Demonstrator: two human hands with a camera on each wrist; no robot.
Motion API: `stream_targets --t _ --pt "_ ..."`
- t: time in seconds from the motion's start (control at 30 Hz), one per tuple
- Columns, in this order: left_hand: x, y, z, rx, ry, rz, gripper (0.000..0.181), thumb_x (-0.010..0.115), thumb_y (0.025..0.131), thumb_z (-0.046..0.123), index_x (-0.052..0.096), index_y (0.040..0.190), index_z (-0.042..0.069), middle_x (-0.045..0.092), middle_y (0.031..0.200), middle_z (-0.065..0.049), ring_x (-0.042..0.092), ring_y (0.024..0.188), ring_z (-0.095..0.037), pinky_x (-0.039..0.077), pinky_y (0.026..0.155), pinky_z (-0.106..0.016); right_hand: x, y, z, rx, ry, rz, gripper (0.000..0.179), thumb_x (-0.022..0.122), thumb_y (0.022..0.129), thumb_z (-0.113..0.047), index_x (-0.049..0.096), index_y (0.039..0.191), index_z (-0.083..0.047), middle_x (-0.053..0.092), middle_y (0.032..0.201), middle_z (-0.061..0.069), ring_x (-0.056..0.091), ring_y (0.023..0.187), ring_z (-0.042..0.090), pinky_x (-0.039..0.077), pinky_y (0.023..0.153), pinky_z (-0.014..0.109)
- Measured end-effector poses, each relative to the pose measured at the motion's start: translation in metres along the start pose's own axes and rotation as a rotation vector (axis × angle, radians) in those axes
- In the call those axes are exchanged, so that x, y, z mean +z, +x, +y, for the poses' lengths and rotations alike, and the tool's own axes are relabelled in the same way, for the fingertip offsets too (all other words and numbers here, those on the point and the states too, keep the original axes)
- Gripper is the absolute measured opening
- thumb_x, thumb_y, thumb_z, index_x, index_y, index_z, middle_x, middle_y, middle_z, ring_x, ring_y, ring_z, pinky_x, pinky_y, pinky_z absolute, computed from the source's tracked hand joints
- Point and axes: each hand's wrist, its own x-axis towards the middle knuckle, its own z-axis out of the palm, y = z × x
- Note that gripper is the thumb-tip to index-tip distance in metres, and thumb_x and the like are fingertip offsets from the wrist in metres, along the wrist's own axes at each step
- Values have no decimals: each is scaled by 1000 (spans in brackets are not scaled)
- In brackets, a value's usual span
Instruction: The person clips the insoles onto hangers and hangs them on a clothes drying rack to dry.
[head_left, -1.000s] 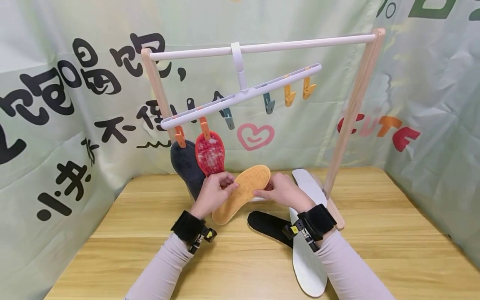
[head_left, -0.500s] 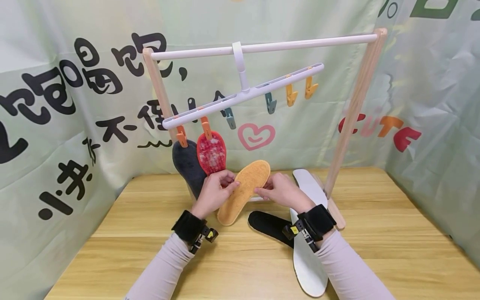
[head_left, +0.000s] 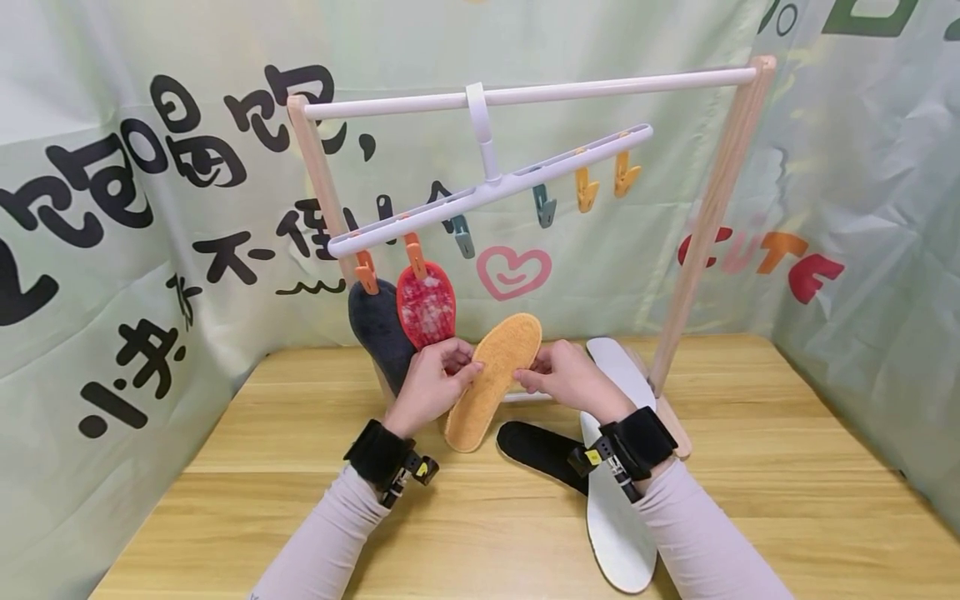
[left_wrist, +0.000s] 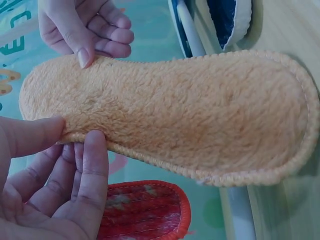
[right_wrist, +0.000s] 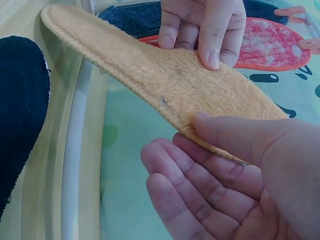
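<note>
A fuzzy orange-tan insole [head_left: 491,379] is held between both hands in front of the rack, its upper end leaning right. My left hand [head_left: 437,379] pinches its left edge between thumb and fingers, as the left wrist view also shows on the insole's stitched edge [left_wrist: 200,110]. My right hand [head_left: 566,375] pinches the opposite edge, thumb on the fuzzy face and fingers behind it in the right wrist view. Just behind my left hand, a red insole [head_left: 426,304] and a dark insole [head_left: 378,321] hang from orange clips [head_left: 415,255].
A white hanger [head_left: 491,190] hangs tilted from the wooden rack's rod [head_left: 600,87]. Teal clips [head_left: 544,207] and yellow clips [head_left: 587,190] on it hold nothing. On the table, a black insole [head_left: 536,450] and white insoles [head_left: 618,525] lie under and beside my right forearm.
The orange-tan insole has turned more upright, its upper end rising and its lower end shifting right. Both hands keep their pinch on it and have moved slightly.
</note>
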Motion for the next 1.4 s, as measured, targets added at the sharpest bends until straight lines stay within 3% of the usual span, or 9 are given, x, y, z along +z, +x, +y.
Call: stream_targets --t 0.7,0.93,1.13,1.4 --pt "-2 -1 5 -21 -4 -14 11 81 97 14 74 105 8 77 92 -6 69 80 -12 56 73 -26 -4 -2 -5 10 14 14 19 75 102 -23 78 88 -10 80 80 4 69 70 10 50 61 28" --pt "-2 -1 8 -15 2 -11 13 81 97 13 74 105 7 77 92 -7 68 81 -12 56 76 -27 -5 -3 -9 7 53 26 17 75 102 -21 77 90 -8 81 83 9 78 80 28 55 63 30" --pt "-4 -2 9 -12 -4 -12 13 81 97 14 74 106 8 76 93 -7 67 81 -12 55 74 -26 -6 -3 -10 -7 30 47 17 76 101 -21 77 89 -10 82 83 5 76 76 16 54 65 29" --pt "-5 -2 12 -2 -12 -11 16 81 97 14 74 111 8 76 95 -7 67 82 -13 54 73 -25 -8 -4 -11 -15 35 50 17 75 102 -21 77 89 -10 82 84 4 77 79 18 54 67 31"
